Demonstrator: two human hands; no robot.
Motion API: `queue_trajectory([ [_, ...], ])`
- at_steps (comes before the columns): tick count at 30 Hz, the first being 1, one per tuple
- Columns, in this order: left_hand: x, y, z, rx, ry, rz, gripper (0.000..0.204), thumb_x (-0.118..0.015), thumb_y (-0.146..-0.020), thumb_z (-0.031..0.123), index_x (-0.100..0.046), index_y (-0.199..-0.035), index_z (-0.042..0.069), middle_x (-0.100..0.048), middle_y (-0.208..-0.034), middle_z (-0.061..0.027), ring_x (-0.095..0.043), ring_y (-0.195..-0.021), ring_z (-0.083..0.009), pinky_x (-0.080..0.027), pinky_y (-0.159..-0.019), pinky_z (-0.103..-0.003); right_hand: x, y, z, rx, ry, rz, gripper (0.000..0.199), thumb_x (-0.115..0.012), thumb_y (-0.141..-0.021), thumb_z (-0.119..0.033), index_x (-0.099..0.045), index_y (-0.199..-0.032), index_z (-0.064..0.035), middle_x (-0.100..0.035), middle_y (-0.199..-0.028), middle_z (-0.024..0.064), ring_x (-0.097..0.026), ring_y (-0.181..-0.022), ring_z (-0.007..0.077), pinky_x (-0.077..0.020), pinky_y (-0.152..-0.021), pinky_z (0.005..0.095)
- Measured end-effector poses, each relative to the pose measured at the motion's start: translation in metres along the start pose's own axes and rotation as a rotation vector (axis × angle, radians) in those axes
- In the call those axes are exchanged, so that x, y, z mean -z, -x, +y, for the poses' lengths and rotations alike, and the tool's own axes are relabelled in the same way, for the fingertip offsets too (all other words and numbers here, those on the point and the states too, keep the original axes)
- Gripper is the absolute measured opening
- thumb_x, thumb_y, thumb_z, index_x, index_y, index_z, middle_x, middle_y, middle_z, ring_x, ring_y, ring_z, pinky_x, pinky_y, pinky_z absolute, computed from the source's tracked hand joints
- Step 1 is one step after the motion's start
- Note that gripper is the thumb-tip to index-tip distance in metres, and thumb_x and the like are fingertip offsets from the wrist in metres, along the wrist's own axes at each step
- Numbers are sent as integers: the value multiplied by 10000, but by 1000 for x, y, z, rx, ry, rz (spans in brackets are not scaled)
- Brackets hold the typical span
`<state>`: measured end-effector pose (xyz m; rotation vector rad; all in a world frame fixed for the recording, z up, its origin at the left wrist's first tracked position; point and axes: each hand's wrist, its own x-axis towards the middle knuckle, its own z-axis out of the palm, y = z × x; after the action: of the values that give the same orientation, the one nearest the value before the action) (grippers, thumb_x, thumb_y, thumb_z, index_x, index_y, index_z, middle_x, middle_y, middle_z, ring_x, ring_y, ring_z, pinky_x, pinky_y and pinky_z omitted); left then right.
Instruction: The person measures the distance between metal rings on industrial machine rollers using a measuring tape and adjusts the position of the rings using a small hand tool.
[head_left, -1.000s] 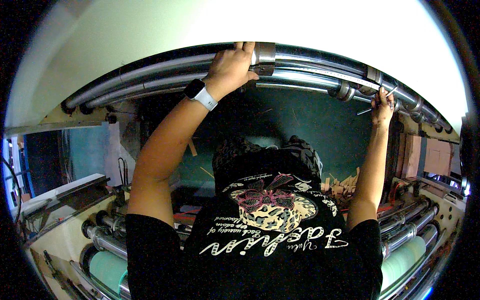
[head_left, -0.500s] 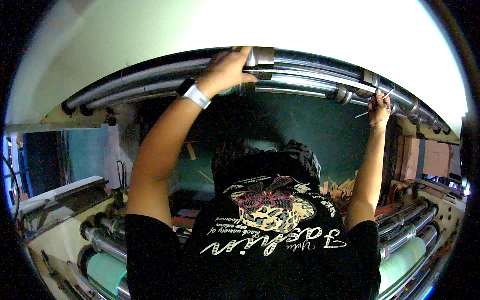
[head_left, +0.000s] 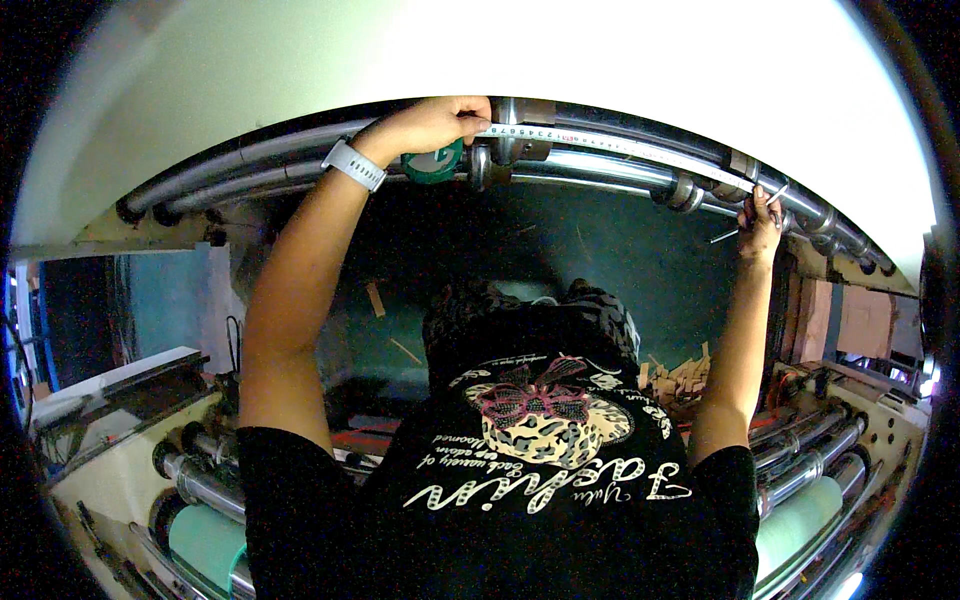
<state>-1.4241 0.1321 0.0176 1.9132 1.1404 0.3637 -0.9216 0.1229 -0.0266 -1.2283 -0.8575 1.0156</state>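
A white tape measure blade [head_left: 640, 153] stretches along a row of shiny metal rollers [head_left: 600, 168]. My left hand [head_left: 428, 128], with a watch on its wrist, pinches the blade near its left end. The tape's green case [head_left: 432, 166] hangs just under that hand, against the rollers. At the blade's right end, my right hand [head_left: 762, 222] is closed, holding the tape against a roller. A thin metal rod [head_left: 722, 237] pokes out on both sides of the right fist; its full shape is hidden by the fingers.
Dark collars [head_left: 686, 192] sit on the rollers between my hands. A pale machine panel [head_left: 600, 60] rises behind them. Below lies a dark green floor with cardboard scraps [head_left: 680, 380]. More rollers, with pale green sleeves [head_left: 207, 545], stand at the lower left and right.
My left hand has moved left from the collar and closed from spread fingers to a pinch on the blade. The green case now shows more fully. My right hand has barely moved.
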Motion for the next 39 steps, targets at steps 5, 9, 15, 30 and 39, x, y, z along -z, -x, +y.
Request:
queue_trajectory([
  [5,-3,-1,-4,0,44,0,106,-519,-878,127,-551,-839,34,-511,-710,6,-490,-667,-86,-434,-657,-247,0,-3,-1,-26,36,43,93,-638,-828,-161,-546,-828,-142,-456,-630,-68,-410,-540,44,-282,-424,180],
  [9,-6,-2,-10,-14,70,13,96,-511,-871,122,-551,-835,43,-515,-693,0,-499,-650,-91,-434,-630,-254,-1,-4,-2,-13,62,41,126,-640,-824,-179,-550,-850,-95,-438,-608,-46,-391,-511,63,-312,-434,210],
  [15,-4,-4,-7,21,25,-16,95,-517,-875,123,-551,-851,38,-515,-709,5,-496,-657,-86,-437,-644,-245,3,-8,3,-10,59,88,123,-647,-820,-174,-572,-859,-85,-445,-608,-44,-397,-508,62,-304,-414,212],
  [30,-18,6,20,-114,-190,319,320,-688,-762,240,-546,-927,6,-566,-812,-72,-520,-731,-161,-447,-667,-286,-12,3,8,57,21,175,107,-625,-837,-173,-565,-767,-118,-378,-544,-83,-340,-462,42,-267,-419,201],
  [39,-50,-2,35,-1,-658,428,694,-760,-656,299,-374,-1122,-40,-571,-994,-246,-588,-898,-380,-486,-771,-419,-6,-2,11,81,-23,116,139,-671,-803,-183,-553,-780,-113,-490,-588,-38,-410,-465,59,-316,-425,199],
])
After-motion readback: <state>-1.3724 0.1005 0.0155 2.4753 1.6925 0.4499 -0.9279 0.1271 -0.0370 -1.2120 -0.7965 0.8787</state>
